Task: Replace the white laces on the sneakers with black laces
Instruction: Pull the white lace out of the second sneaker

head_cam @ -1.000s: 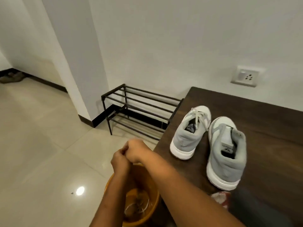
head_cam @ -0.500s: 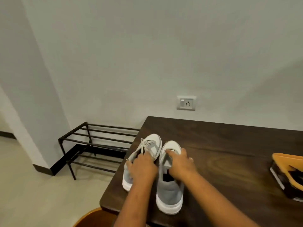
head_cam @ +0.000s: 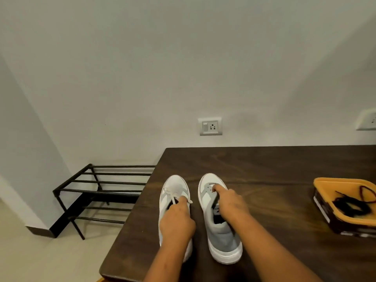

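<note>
Two grey-and-white sneakers stand side by side, toes pointing away, on a dark wooden table (head_cam: 264, 165). The left sneaker (head_cam: 176, 185) carries white laces (head_cam: 173, 194) tied over its tongue. My left hand (head_cam: 177, 218) grips it at the collar, fingers curled into the opening. The right sneaker (head_cam: 222, 239) shows bare eyelets with no lace. My right hand (head_cam: 231, 204) holds it at the tongue, index finger stretched forward over the eyelets. Black laces (head_cam: 350, 206) lie coiled in an orange tray (head_cam: 325, 183) at the table's right.
A black metal shoe rack (head_cam: 101, 190) stands on the tiled floor left of the table, against the wall. A wall socket (head_cam: 210, 126) sits above the table's far edge. The table's left edge runs close beside the left sneaker.
My hands left the orange bin on the floor and came onto the sneakers. The sneakers now sit apart and straight, further from the table's left edge. The view swung right, showing the tray.
</note>
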Motion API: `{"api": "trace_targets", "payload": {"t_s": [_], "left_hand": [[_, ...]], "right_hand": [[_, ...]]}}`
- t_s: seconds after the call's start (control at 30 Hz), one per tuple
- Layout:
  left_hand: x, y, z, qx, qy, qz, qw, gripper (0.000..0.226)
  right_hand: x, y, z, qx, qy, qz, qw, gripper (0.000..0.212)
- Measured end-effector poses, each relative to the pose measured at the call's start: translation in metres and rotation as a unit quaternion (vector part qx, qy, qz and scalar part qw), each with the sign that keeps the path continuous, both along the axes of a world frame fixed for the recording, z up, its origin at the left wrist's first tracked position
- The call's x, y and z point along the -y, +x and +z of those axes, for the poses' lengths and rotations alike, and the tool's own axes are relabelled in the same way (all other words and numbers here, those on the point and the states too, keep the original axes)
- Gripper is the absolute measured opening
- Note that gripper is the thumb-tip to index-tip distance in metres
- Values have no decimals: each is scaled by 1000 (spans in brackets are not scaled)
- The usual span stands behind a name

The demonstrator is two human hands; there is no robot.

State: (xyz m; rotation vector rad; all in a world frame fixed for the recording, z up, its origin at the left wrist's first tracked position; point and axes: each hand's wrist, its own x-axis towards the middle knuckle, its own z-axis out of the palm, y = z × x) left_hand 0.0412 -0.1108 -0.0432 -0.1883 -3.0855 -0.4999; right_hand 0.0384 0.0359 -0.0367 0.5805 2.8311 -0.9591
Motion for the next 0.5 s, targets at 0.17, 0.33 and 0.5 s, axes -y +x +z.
{"api": "trace_targets", "payload": {"t_s": [0.17,0.33,0.5], "left_hand": [[-34,13,2,17,28,-49,998,44],[-50,19,-3,37,74,-111,990,47],[-31,1,5,16,184,-82,979,32]], "right_hand": [[-38,8,-3,7,-36,-76,996,38],[-61,12,-3,16,45,-51,998,33],[-50,8,19,23,120,-30,992,37]]}}
